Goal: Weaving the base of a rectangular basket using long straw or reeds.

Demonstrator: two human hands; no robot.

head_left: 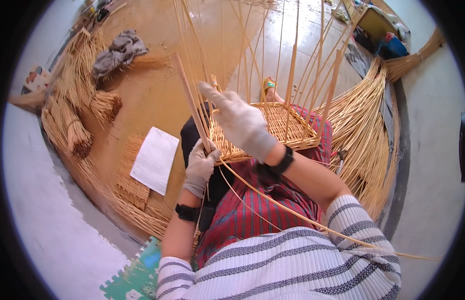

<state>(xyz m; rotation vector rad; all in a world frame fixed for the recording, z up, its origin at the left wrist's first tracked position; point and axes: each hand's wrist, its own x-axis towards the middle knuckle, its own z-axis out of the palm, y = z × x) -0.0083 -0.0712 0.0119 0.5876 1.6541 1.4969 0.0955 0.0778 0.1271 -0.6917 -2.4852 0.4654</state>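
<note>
A partly woven wicker basket [285, 122] rests on my lap, its flat base woven and many upright willow stakes [263, 55] rising from the edge. Thicker wooden sticks stand at its corners. My left hand [199, 167], in a pale glove, is closed round the foot of the near-left corner stick [187, 95]. Over the basket's left side is my right hand [241, 122], also gloved and slightly blurred, its fingers stretched toward the upper left past that stick. A long pale willow strand [287, 205] runs from beside my left hand across my lap toward the lower right.
Bundles of willow rods lie at left [75, 117] and right [365, 130]. A grey cloth [118, 52] sits on the left bundles. Beside my left knee are a white sheet [155, 160] and a woven panel [130, 175]. A blue container [392, 46] stands far right; green mat pieces [135, 272] lie near left.
</note>
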